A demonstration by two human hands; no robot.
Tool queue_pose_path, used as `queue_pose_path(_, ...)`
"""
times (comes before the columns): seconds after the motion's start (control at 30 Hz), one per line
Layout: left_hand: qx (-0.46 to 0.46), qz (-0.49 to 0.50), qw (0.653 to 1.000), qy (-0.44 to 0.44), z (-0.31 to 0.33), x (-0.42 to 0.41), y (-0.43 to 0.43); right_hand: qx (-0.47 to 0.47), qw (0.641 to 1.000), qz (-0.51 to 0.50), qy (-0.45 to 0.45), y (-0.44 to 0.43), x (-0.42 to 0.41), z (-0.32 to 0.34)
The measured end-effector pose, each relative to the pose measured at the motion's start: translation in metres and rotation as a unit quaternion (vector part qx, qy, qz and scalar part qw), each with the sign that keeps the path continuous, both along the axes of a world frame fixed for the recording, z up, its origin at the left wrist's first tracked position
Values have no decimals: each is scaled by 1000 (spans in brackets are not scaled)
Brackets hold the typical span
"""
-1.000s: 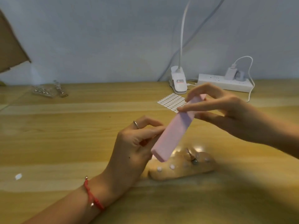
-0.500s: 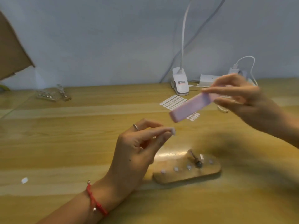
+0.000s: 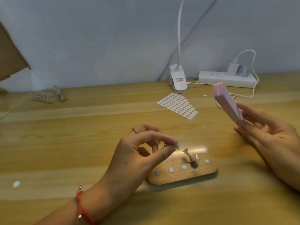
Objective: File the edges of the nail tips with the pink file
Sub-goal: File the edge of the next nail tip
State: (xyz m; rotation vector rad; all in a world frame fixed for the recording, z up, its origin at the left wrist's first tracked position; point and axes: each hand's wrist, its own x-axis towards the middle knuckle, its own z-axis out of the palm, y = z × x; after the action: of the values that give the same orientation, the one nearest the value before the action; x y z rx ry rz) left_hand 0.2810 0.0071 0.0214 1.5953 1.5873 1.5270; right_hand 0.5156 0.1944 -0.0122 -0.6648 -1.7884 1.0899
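**Nail tip and file held apart**

At lower centre, the left hand [image 3: 138, 153] is pinching a small nail tip [image 3: 176, 144] in its grip, just above the wooden nail stand [image 3: 183, 175] lying on the worktop [image 3: 65, 143]. At the right, the pink file [image 3: 227, 103] is tilting up-left, well apart from the tip, with the right hand [image 3: 266, 137] clasping its lower end in its grip.

The one view comes from the person's head, wide-angled, looking forward and down over a wooden table [image 3: 73, 137] from close by, with the left hand [image 3: 138, 156] low in the middle, the right hand [image 3: 269, 137] at the right edge and a wall [image 3: 97, 38] across the top.
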Motion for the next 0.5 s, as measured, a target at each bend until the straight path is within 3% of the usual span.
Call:
queue_pose_path(0.2,-16,-19,1000,5,5,8,-2,-22,1000,9,2,-2,0,0)
queue_pose_path(0.5,-59,-15,991,120,6,15,-4,-13,1000,-4,1,-15,-3,10)
